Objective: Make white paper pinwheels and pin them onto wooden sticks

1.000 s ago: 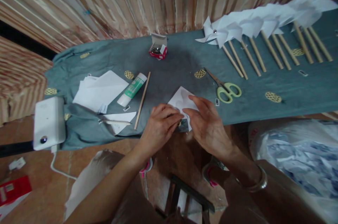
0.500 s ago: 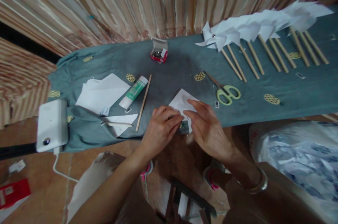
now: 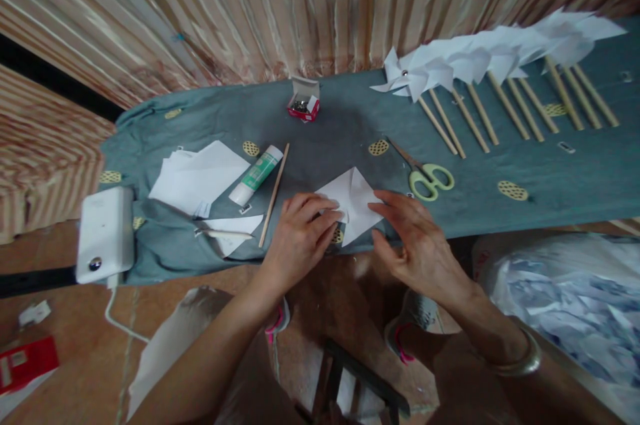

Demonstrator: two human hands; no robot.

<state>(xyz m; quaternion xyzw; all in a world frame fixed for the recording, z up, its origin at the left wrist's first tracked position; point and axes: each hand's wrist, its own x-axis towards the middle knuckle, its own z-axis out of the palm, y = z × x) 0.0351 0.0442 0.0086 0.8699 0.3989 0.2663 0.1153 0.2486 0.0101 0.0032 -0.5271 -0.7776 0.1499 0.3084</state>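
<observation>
A white sheet of paper (image 3: 354,201) with cuts and a crease lies at the table's front edge, with a flap folded toward its middle. My left hand (image 3: 301,230) is closed on its left part, thumb and fingers pinching it near the centre. My right hand (image 3: 417,238) is beside the right corner, its fingers apart and the fingertips at the paper's edge. Just left of my left hand lies a thin wooden stick (image 3: 274,195). Scissors with pale green handles (image 3: 430,181) rest beyond my right hand.
A glue stick (image 3: 256,175), loose white papers (image 3: 200,175), a pencil (image 3: 227,234) and a red box of pins (image 3: 303,102) lie on the green cloth (image 3: 340,131). Paper pinwheels (image 3: 465,61) on sticks line the back right. A white power bank (image 3: 105,235) sits left; a plastic bag (image 3: 540,298) stands right.
My right hand has moved right and its fingers have spread away from the paper's middle. The paper is more exposed, with its folded flap showing. My left hand stays on it.
</observation>
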